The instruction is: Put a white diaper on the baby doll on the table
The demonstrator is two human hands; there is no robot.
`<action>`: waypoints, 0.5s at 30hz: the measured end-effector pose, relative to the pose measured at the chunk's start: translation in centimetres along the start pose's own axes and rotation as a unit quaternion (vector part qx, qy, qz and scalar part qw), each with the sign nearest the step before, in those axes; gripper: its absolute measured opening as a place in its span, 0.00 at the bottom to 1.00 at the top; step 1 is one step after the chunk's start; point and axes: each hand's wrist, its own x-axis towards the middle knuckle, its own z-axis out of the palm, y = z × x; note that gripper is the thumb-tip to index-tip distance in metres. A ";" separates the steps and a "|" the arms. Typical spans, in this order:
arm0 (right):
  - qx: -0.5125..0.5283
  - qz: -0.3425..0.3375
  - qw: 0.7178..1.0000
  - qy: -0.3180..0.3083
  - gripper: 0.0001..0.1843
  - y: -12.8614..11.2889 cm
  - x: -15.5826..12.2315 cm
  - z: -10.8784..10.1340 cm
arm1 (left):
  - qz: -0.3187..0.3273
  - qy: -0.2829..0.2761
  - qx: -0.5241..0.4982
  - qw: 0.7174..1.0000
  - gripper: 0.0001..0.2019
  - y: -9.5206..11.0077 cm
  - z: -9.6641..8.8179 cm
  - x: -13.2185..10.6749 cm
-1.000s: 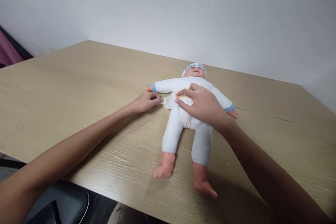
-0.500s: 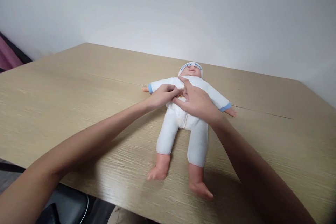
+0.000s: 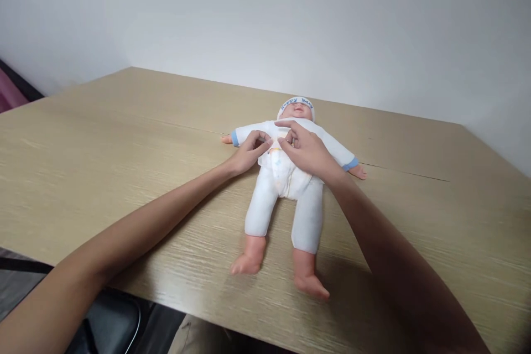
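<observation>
Diaper (image 3: pixel 284 174), white with faint coloured marks, sits around the hips of a doll (image 3: pixel 306 215) lying face up on the pale wood counter (image 3: pixel 124 138). From where I stand, calling the wall (image 3: pixel 290 16) side 12 o'clock and the diaper the centre, the doll's head points to 12, with lettered headband (image 3: pixel 296 102) across the brow. Its blue-cuffed arms spread toward 10 and 3, its 2 bare feet toward 7 and nearly 6.

The person's left hand (image 3: pixel 249 153) comes in at 10 o'clock, thumb and fingers curled close together by the diaper's upper edge; I cannot tell whether anything is pinched there. The right hand (image 3: pixel 305 146) lies over the doll's belly at 1 o'clock, index finger stretched out, other fingers bent; its grip I cannot tell either. The thumbs nearly meet. Below the counter, toward 7 o'clock, is a dark seat (image 3: pixel 105 318).
</observation>
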 end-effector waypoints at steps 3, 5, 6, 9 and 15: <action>-0.009 0.003 1.000 0.028 0.22 0.5 0.4 0.4 | -0.002 0.017 0.016 1.000 0.14 0.2 0.1 0.1; -0.015 -0.003 0.999 0.052 0.22 0.5 0.4 0.5 | -0.002 0.053 0.035 0.998 0.12 1.0 0.2 -0.4; -0.017 -0.009 0.998 0.067 0.21 0.3 0.3 0.5 | 0.001 0.082 0.047 0.995 0.11 1.6 0.3 -0.9; -0.011 -0.059 0.993 0.102 0.18 -1.4 -1.3 -0.2 | 0.042 0.152 0.095 0.983 0.12 4.4 0.5 -3.4; 0.053 -0.155 0.986 0.021 0.05 -5.3 -10.7 -1.9 | 0.155 -0.107 0.200 0.961 0.06 10.4 1.1 -9.8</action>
